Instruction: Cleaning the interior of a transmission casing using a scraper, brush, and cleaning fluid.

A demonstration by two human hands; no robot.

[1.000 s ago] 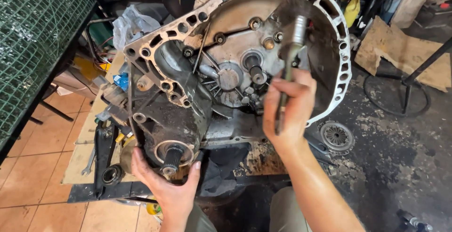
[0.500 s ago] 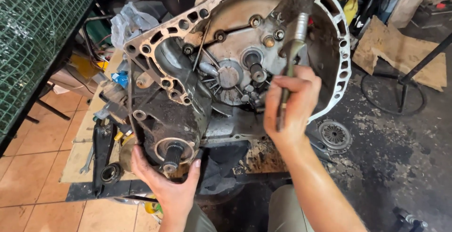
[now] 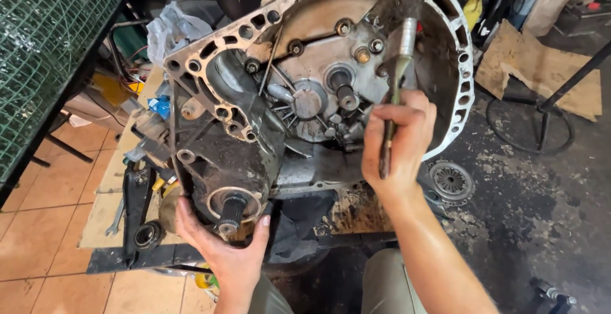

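A: Starting near. Left hand (image 3: 224,250) is cupping the bottom of the gearbox housing (image 3: 305,97), fingers spread and curled round the casting just beside the splined output shaft (image 3: 230,213). Bracing it, not lifting.

B: Right hand?

A: Right hand (image 3: 400,137) is closed round the handle of a paintbrush (image 3: 396,65), bristles pointing up and touching the grimy upper inside wall of the bell housing, just right of the input shaft (image 3: 344,94).

B: Where's the housing sitting?

A: Standing on edge on a low counter (image 3: 114,260), open face tilted toward the camera. A wrench (image 3: 116,218) and a black arm part (image 3: 137,209) are lying left of it; a clutch disc (image 3: 450,181) is lying on the floor to the right, near the cardboard (image 3: 541,65).

B: Doing it well?

A: My read: left hand should be keeping the casting steady while the brush is working short strokes into the bolt recesses and ribs, pushing the dirt outward and away from the shaft seal.

B: Versus the earlier frame?

A: Brush is reaching slightly higher, toward the rim; right hand is sitting a bit further right. Left hand is holding the same spot, housing not shifted.
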